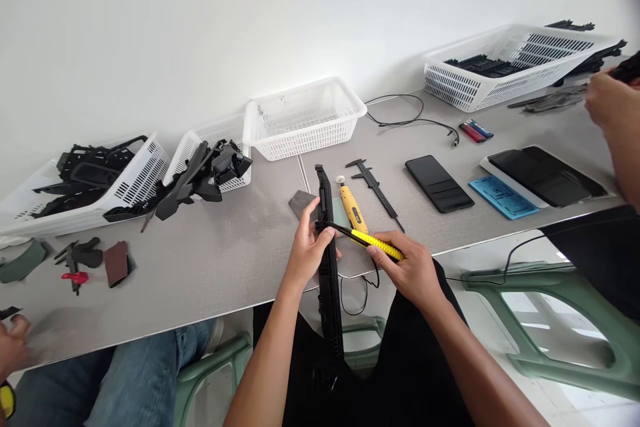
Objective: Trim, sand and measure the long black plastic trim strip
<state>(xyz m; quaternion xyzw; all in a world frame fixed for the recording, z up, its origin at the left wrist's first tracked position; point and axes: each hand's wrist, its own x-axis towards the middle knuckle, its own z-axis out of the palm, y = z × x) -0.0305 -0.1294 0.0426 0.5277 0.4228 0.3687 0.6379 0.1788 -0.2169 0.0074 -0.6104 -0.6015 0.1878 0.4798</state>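
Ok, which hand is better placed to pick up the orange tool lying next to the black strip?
Probably the left. The right hand is shut on the yellow knife, while the left hand only steadies the black strip, close to the orange tool.

Bright, even daylight fills the room, perhaps from a window on the right. The white wall (150,27) looks washed out. Shadows on the grey table (225,260) are soft. Edges bend from lens distortion; the top right corner blurs.
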